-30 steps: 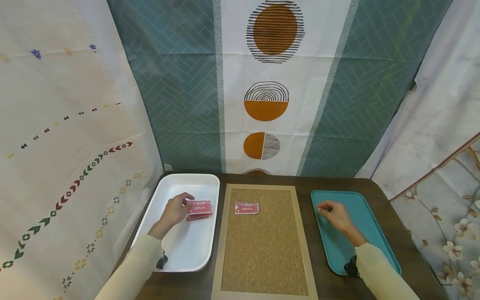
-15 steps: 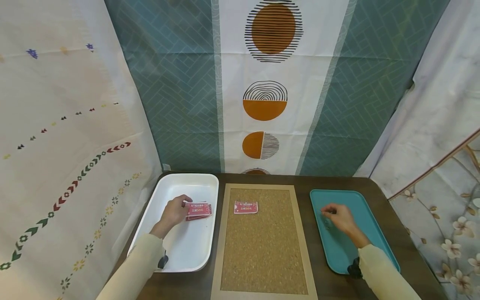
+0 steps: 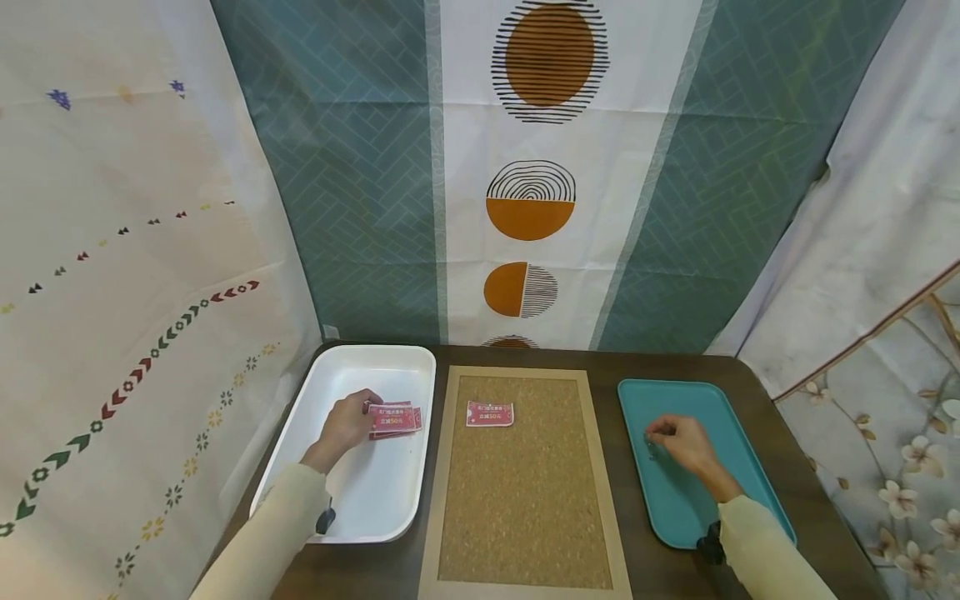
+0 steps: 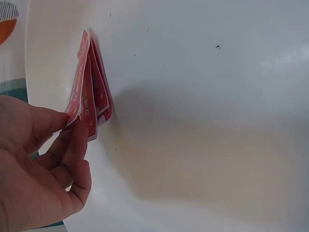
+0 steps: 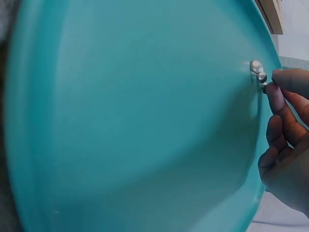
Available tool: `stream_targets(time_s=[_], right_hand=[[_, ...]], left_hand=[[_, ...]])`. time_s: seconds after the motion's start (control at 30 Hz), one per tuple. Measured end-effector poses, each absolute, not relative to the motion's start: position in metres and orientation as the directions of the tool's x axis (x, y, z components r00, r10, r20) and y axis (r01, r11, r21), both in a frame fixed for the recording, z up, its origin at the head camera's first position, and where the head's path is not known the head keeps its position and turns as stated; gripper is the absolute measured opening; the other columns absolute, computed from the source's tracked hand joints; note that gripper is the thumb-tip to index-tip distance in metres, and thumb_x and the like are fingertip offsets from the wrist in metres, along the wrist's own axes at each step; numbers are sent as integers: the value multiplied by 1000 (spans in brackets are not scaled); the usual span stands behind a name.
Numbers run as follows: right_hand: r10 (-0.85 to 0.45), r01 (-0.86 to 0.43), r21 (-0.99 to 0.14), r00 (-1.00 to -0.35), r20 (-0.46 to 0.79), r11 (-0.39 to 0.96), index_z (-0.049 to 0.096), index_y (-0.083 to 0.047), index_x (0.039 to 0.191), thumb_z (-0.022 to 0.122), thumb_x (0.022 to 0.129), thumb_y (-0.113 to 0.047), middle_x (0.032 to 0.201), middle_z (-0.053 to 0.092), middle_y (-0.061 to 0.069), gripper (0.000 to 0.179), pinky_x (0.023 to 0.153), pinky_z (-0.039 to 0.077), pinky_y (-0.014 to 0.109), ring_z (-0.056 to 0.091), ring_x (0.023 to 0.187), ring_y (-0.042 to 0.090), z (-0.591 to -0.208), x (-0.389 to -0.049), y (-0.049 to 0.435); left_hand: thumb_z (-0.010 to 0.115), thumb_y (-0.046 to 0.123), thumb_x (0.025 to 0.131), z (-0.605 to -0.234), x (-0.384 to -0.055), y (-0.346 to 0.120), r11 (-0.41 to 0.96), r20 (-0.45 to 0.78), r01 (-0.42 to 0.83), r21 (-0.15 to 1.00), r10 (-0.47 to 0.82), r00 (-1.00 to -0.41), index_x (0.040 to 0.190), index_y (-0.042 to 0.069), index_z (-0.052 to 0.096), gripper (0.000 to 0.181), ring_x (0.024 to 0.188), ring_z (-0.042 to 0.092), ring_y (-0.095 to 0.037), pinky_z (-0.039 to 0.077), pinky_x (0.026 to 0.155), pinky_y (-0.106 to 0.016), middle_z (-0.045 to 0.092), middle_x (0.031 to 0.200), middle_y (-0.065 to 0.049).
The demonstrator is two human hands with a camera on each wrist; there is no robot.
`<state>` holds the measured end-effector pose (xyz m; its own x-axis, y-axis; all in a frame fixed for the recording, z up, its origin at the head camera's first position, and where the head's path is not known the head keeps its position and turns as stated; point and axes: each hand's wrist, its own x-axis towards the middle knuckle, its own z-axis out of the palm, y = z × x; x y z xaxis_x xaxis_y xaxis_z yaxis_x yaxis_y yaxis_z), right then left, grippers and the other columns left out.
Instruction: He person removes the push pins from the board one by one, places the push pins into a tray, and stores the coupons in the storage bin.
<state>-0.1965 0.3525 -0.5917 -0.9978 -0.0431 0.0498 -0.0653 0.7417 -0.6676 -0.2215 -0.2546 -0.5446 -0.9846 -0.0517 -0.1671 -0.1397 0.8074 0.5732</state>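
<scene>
My left hand (image 3: 347,429) is over the white tray (image 3: 360,529), its thumb and finger pinching the near end of a red printed coupon (image 4: 81,82). More red coupons (image 4: 100,82) fan out right behind it. Over the teal tray (image 3: 720,500), my right hand (image 3: 682,443) has its thumb and fingertip together at a small shiny metal thumbtack (image 5: 264,87). Right beside those fingertips lie other thumbtacks (image 5: 256,66). Most of the tack at the fingertips is hidden.
Between the trays lies a wood-framed cork board (image 3: 525,500), with one red coupon (image 3: 490,414) near its top left. All stand on a dark wooden table (image 3: 600,362). Patterned cloths (image 3: 360,208) hang behind and at both sides.
My right hand has moved slightly right and down, closer to the tacks in the teal tray. The left hand has lowered the coupon slightly onto the others and keeps its pinch.
</scene>
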Motion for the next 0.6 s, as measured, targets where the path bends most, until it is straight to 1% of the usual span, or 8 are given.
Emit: stream_targets(time_s=[0.1, 0.17, 0.3, 0.4, 0.5, 0.6], right_hand=[[-55, -72, -663, -997, 46, 746, 79, -4, 94, 74, 95, -6, 90, 77, 7, 5, 66, 49, 29, 63, 80, 15, -593, -195, 353], [-55, -70, -661, -998, 43, 747, 79, -4, 93, 75, 95, -7, 89, 77, 6, 5, 65, 49, 29, 63, 79, 14, -594, -194, 354], [-47, -65, -659, -998, 45, 749, 79, -3, 93, 76, 94, -6, 89, 77, 8, 4, 65, 49, 29, 63, 79, 15, -596, -193, 354], [-41, -61, -659, -998, 45, 749, 80, -2, 94, 77, 92, -5, 91, 77, 10, 3, 66, 49, 29, 63, 80, 16, -597, -192, 354], [-37, -57, -670, -998, 44, 740, 80, -2, 95, 77, 91, -3, 91, 78, 10, 4, 65, 49, 28, 62, 79, 13, -597, -192, 354], [-34, -64, -670, -998, 58, 740, 79, -1, 95, 78, 91, -5, 87, 77, 9, 6, 63, 48, 27, 61, 75, 10, -597, -193, 354]], left_hand=[[62, 5, 102, -548, -222, -255, 805, -178, -149, 574, -54, -982, 131, 0, 66, 30, 100, 67, -29, 58, 79, -38, 70, 123, -23], [62, 5, 102, -549, -222, -256, 806, -179, -147, 574, -51, -982, 131, 0, 66, 30, 101, 68, -29, 58, 79, -38, 70, 125, -24], [63, 5, 101, -549, -221, -256, 810, -172, -132, 571, -39, -984, 130, -1, 66, 30, 105, 68, -32, 58, 84, -44, 69, 127, -26], [63, 5, 101, -548, -221, -256, 812, -179, -137, 568, -41, -983, 130, -1, 65, 30, 106, 67, -33, 57, 86, -45, 69, 126, -26], [64, 5, 101, -548, -221, -256, 812, -191, -150, 564, -49, -980, 131, -1, 65, 31, 104, 68, -32, 57, 84, -43, 69, 125, -25], [65, 6, 100, -549, -220, -257, 811, -203, -166, 561, -59, -977, 132, -1, 64, 33, 104, 68, -32, 58, 82, -42, 69, 124, -24]])
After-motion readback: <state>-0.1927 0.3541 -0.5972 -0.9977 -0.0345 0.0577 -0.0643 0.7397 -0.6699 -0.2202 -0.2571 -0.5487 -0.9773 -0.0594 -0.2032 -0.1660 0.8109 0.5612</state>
